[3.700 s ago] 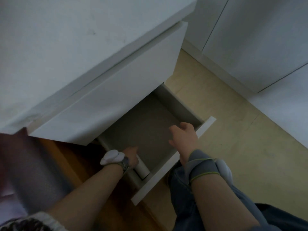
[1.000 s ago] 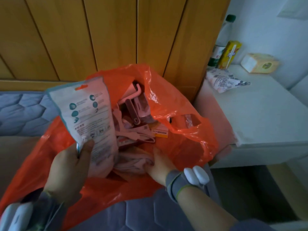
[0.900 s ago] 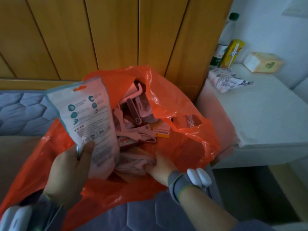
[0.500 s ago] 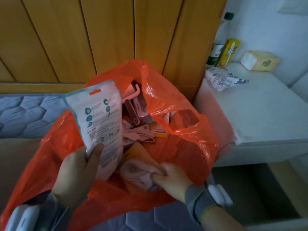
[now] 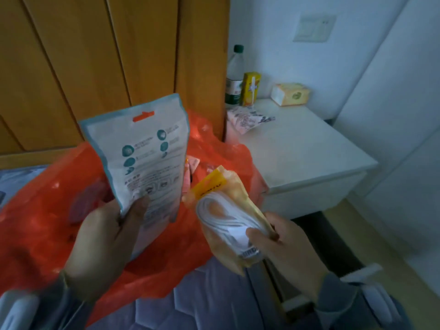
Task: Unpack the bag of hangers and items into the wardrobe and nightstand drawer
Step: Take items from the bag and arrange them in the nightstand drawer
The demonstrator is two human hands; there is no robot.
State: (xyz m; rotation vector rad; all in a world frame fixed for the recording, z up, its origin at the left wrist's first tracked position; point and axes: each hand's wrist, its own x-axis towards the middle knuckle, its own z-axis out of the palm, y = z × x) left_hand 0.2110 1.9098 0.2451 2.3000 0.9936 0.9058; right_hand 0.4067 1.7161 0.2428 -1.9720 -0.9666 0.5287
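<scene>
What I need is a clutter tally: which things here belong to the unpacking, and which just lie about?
Job: orange bag; white pouch, held by left hand; yellow packet, held by right hand; nightstand.
Lying about: bottle; yellow carton; tissue box; printed wrapper.

A single wide-angle view comes from the person's head, facing forward and tilted down onto the orange bag point(image 5: 47, 210), which lies close below and fills the lower left of the frame. Nearest the lens, in front of the bag, the left hand point(image 5: 104, 246) grips a white packet point(image 5: 142, 158) and the right hand point(image 5: 292, 256) pinches a yellow packet point(image 5: 228, 210). Behind the bag rises wooden panelling point(image 5: 83, 67). Right of the bag stands the white nightstand point(image 5: 304, 151), seen from above. Under the bag a quilted blue mattress point(image 5: 214, 301) reaches the bottom edge.
</scene>
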